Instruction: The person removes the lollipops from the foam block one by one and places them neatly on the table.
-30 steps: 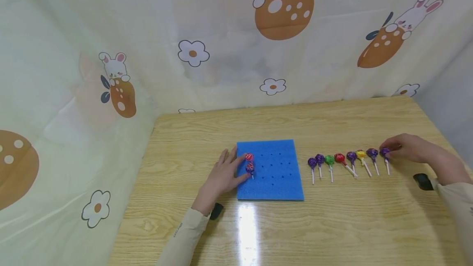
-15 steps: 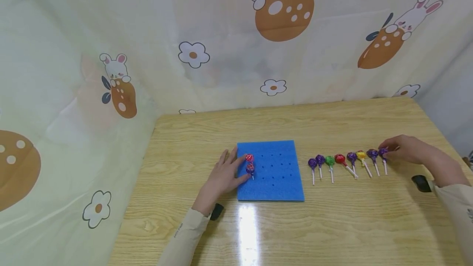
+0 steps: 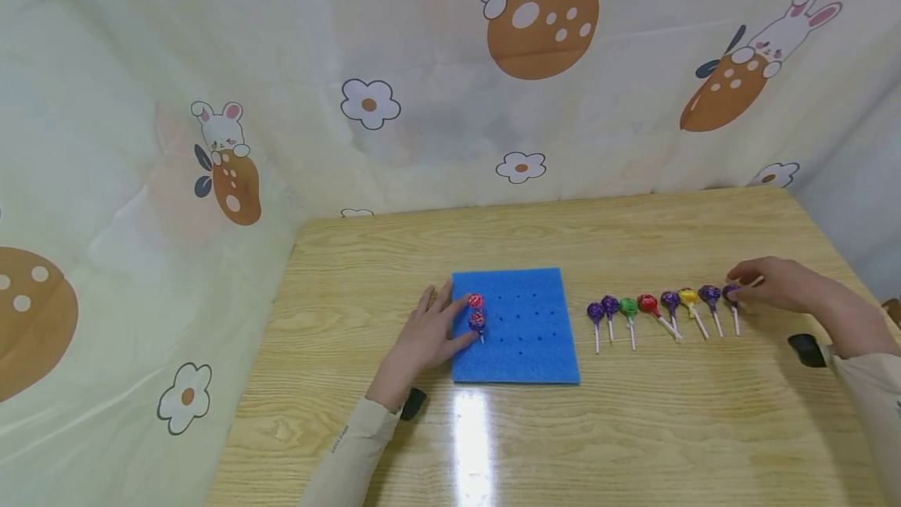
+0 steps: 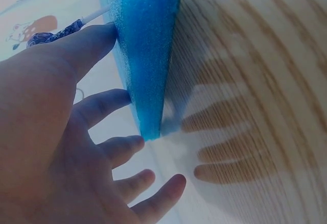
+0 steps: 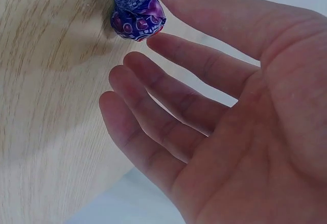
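Observation:
My left hand (image 3: 422,339) rests at the left edge of a blue foam board (image 3: 542,362), fingers spread, thumb and forefinger touching it. A red lollipop (image 3: 475,300) and a purple-and-red lollipop (image 3: 477,321) are stuck in the board beside that thumb and forefinger. In the left wrist view, fingertips meet the foam's side (image 4: 145,45). At the right end of a row of lollipops, my right hand (image 3: 788,286) reaches over a purple lollipop (image 3: 732,293). The right wrist view shows the lollipop's wrapped head (image 5: 138,17) by the thumb and forefinger tips, fingers loosely extended, not gripping it.
Several more lollipops lie in a row on the wooden table (image 3: 633,421), among them green (image 3: 628,305), red (image 3: 647,303) and yellow (image 3: 687,297) ones. Small holes dot the foam board. A printed curtain (image 3: 422,155) hangs behind the table.
The right hand and the end purple lollipop shift slightly left, nearer the row, then the hand moves slightly back right. My left hand stays at the foam board.

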{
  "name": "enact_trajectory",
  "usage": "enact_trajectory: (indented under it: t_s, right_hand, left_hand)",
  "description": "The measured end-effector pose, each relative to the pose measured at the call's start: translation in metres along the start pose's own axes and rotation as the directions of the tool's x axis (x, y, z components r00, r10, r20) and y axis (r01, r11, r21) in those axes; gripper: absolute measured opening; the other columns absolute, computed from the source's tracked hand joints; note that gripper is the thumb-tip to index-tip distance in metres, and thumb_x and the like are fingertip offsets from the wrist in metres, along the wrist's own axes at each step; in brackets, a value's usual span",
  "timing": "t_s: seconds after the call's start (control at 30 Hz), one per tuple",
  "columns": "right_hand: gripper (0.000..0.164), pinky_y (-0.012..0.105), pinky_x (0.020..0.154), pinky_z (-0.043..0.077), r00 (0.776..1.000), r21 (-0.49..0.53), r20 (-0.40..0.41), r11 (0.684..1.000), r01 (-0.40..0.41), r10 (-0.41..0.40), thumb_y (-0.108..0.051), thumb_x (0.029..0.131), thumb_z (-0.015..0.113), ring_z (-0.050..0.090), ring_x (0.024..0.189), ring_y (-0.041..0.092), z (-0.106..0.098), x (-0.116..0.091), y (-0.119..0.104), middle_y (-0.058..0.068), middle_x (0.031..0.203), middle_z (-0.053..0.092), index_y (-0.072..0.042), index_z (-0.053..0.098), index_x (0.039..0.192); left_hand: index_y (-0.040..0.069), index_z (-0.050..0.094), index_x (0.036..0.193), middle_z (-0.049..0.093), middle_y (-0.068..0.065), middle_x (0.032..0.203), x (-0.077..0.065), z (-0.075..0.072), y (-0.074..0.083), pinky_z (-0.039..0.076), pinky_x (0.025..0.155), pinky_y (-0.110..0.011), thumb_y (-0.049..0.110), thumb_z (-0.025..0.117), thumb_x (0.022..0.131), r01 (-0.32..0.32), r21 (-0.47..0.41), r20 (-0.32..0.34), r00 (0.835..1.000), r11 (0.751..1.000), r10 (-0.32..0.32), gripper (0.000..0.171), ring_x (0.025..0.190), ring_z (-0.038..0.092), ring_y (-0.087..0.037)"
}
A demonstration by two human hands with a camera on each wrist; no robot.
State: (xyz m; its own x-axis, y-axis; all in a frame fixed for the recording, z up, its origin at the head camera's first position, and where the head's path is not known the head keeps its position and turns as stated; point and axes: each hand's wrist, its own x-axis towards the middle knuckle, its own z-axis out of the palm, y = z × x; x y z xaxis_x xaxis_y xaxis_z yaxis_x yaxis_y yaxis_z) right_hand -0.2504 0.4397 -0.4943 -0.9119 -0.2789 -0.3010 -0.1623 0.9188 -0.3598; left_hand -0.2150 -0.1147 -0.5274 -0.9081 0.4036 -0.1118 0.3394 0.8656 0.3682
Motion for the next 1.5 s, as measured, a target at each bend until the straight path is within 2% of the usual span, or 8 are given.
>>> enact_trajectory:
  t_s: [0.2,0.43,0.63,1.07,1.33,1.5]
  right_hand:
    - [0.046,0.054,0.078,0.055,1.0,-0.005,-0.016,1.0,0.008,-0.008,-0.018,0.096,0.066,0.066,0.096,0.049,0.0,0.001,0.001,0.037,0.108,0.064,0.019,0.056,0.122]
    - [0.05,0.06,0.082,0.053,0.999,-0.02,-0.054,1.0,-0.004,0.003,-0.023,0.099,0.064,0.06,0.104,0.057,0.0,0.003,-0.008,0.044,0.12,0.057,0.019,0.055,0.125]
    - [0.047,0.062,0.085,0.052,0.995,-0.02,-0.089,0.999,0.034,-0.036,-0.02,0.099,0.064,0.057,0.109,0.059,0.002,0.003,-0.026,0.042,0.123,0.057,0.017,0.056,0.127]
    - [0.044,0.06,0.084,0.052,0.976,-0.015,-0.179,0.992,0.125,-0.126,-0.021,0.098,0.066,0.061,0.108,0.05,0.011,0.002,-0.071,0.036,0.127,0.057,0.008,0.059,0.129]
    - [0.041,0.061,0.087,0.052,0.964,0.058,-0.197,0.98,0.193,-0.178,-0.016,0.098,0.066,0.061,0.111,0.046,0.021,0.005,-0.095,0.029,0.129,0.06,0.005,0.059,0.132]
    - [0.042,0.062,0.091,0.051,0.962,0.094,-0.198,0.974,0.208,-0.186,-0.016,0.098,0.065,0.06,0.114,0.045,0.027,0.008,-0.11,0.028,0.13,0.061,0.006,0.058,0.133]
  left_hand:
    - [0.022,0.041,0.155,0.016,-0.011,0.169,0.001,0.0,0.001,0.03,0.115,-0.068,0.053,0.059,0.097,0.0,0.008,-0.002,1.0,1.0,0.0,0.068,0.155,0.011,-0.042]
    - [0.023,0.04,0.156,0.015,-0.01,0.17,0.001,0.0,0.001,0.028,0.116,-0.068,0.054,0.058,0.097,0.007,0.005,0.005,1.0,1.0,-0.007,0.068,0.156,0.01,-0.042]
    - [0.024,0.04,0.156,0.015,-0.01,0.17,0.001,0.001,0.001,0.028,0.115,-0.069,0.054,0.058,0.097,0.012,0.0,0.002,1.0,1.0,-0.012,0.068,0.156,0.01,-0.042]
    - [0.024,0.039,0.156,0.013,-0.01,0.17,0.002,0.001,0.002,0.028,0.115,-0.069,0.054,0.058,0.097,0.023,0.01,0.007,1.0,1.0,-0.023,0.068,0.156,0.009,-0.042]
    - [0.024,0.04,0.156,0.013,-0.01,0.17,0.002,0.002,0.002,0.029,0.115,-0.069,0.054,0.058,0.097,0.022,0.017,0.003,1.0,1.0,-0.022,0.069,0.156,0.01,-0.042]
    - [0.024,0.04,0.156,0.014,-0.01,0.17,0.001,0.001,0.002,0.029,0.114,-0.069,0.054,0.058,0.097,0.019,0.015,-0.001,1.0,1.0,-0.019,0.069,0.156,0.01,-0.042]
